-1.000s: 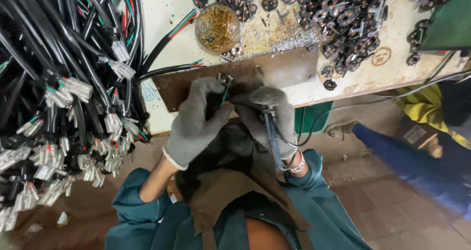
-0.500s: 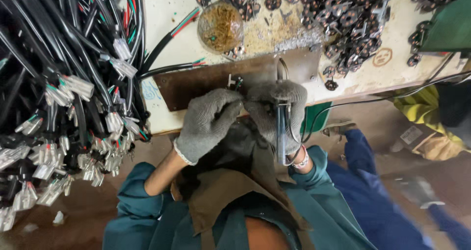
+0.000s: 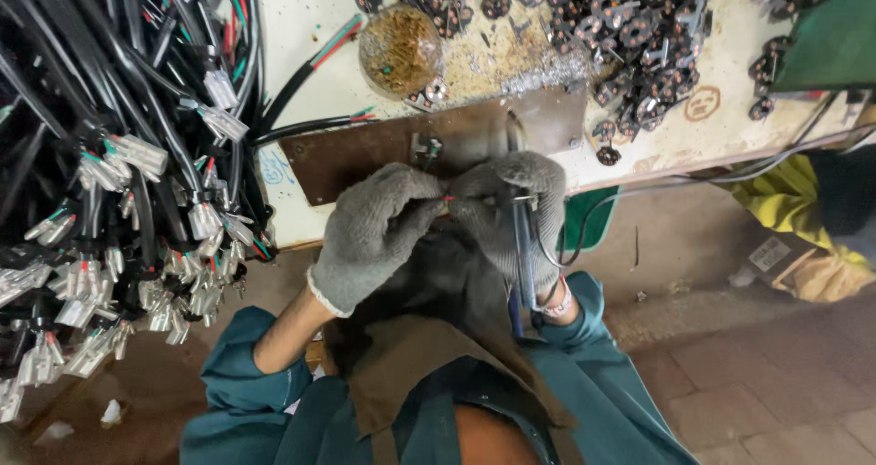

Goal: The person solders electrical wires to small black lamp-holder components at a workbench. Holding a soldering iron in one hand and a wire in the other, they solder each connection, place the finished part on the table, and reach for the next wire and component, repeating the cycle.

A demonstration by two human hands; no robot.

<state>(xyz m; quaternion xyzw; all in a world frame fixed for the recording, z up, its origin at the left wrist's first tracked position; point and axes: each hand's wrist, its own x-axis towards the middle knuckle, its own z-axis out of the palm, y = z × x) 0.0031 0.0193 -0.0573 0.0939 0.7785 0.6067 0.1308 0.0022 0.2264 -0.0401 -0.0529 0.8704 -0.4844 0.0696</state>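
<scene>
Red wire end (image 3: 448, 198) sits pinched between the gloved left hand (image 3: 379, 232) and right hand (image 3: 511, 211), just near the brown plate (image 3: 365, 155) on the tabletop (image 3: 310, 27). Right hand is also closed around a soldering iron (image 3: 522, 246).

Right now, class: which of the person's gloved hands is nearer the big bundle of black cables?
Left. The left hand sits just beside the cable bundle; the right hand, gripping a soldering iron, lies farther off, beyond the left.
</scene>
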